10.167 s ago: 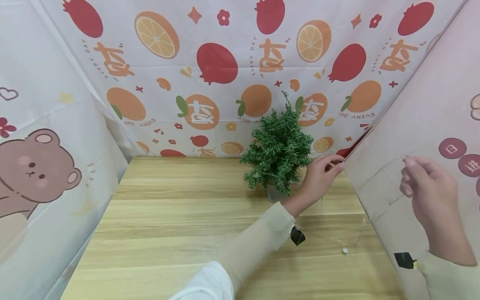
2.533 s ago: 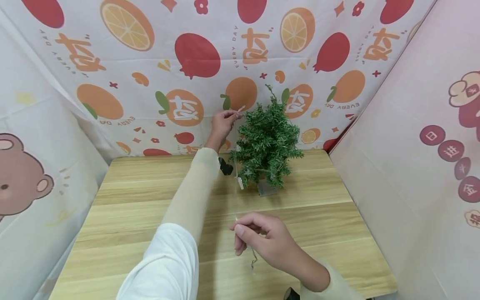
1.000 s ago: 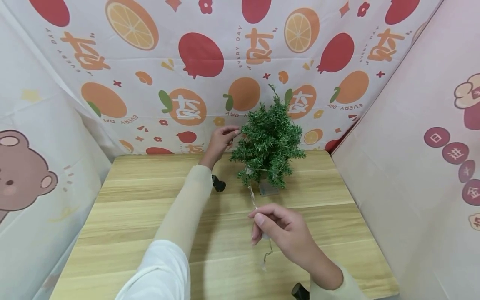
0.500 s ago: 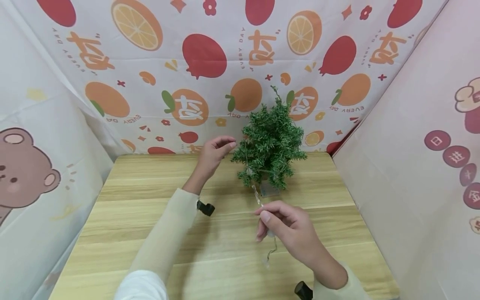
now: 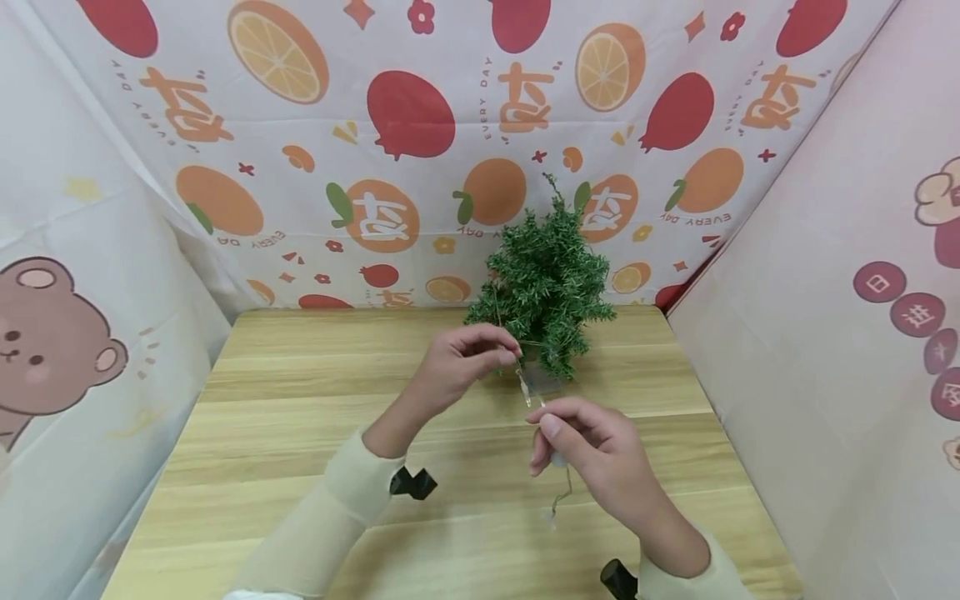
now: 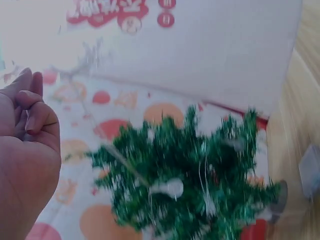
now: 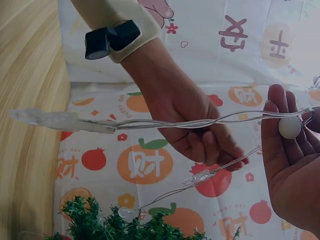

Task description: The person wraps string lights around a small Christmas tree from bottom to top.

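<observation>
R hand (image 5: 596,446): thumb & index pinching lt string (image 7: 170,123); other fingers loosely bending, wht ball (image 7: 289,127) lying against them.
L hand (image 5: 457,367): fingers bending, thumb & index tips nearly meeting by the string; can't tell if they're gripping it.
Lt string position: running from tree's lower L side, past L hand, to R hand; tail hanging below R hand over table, clr icicle-like pc (image 7: 50,120) dangling at its end.
Clr bulb (image 7: 200,177): hanging on the string near L fingertips.
Tree (image 5: 551,287): standing upright behind both hands, nr table's back edge; wht bulb (image 6: 172,189) hanging against branches.
Sleeves (image 5: 352,483): covering both forearms, cream; blk cam (image 5: 412,483) sitting at L cuff, another at R.
Table (image 5: 300,358): showing lt wood grain.
Back cloth (image 5: 408,112): hanging behind tree, showing fruit prints.
</observation>
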Motion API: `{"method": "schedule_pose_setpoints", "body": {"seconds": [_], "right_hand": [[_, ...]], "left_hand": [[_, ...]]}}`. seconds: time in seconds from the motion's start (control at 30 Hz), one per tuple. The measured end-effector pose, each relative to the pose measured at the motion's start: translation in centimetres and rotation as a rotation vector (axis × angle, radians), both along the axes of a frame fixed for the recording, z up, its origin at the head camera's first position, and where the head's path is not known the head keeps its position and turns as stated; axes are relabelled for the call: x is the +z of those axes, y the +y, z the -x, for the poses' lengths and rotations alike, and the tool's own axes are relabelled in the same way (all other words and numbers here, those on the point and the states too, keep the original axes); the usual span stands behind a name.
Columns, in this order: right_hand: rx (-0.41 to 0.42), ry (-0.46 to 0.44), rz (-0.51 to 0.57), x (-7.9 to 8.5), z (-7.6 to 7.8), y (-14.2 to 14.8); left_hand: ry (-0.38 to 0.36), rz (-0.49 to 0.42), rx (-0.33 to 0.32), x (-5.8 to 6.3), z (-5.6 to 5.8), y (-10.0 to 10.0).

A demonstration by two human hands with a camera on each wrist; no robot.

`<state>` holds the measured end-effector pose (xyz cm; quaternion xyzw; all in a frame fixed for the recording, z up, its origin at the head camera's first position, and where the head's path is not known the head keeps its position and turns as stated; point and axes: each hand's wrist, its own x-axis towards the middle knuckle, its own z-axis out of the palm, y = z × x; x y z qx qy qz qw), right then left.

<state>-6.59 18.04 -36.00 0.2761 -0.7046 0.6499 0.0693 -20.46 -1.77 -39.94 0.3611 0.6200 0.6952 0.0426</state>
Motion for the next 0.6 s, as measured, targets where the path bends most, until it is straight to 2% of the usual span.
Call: {"method": "schedule_pose_setpoints", "body": {"seconds": [0.1,0.2,0.4,0.6], "right_hand": [[-0.011,0.011,-0.003,0.2,-0.2,0.2],[-0.026,0.031,-0.005,0.5,-0.4,0.5],[-0.053,0.065,-0.015,0.8,-0.6,0.9],[-0.096,0.073,-0.024,1.1,-0.8,1.7]], "left_hand": [[0.082,-0.007,-0.066,0.3,-1.1,0.7],[0.136,-0.031,-0.114,0.4,-1.8,1.3],[0.153,-0.058,-0.174,0.7,-2.2,2.5],[0.181,-0.033,-0.183,1.2,-2.2,3.7]]}}
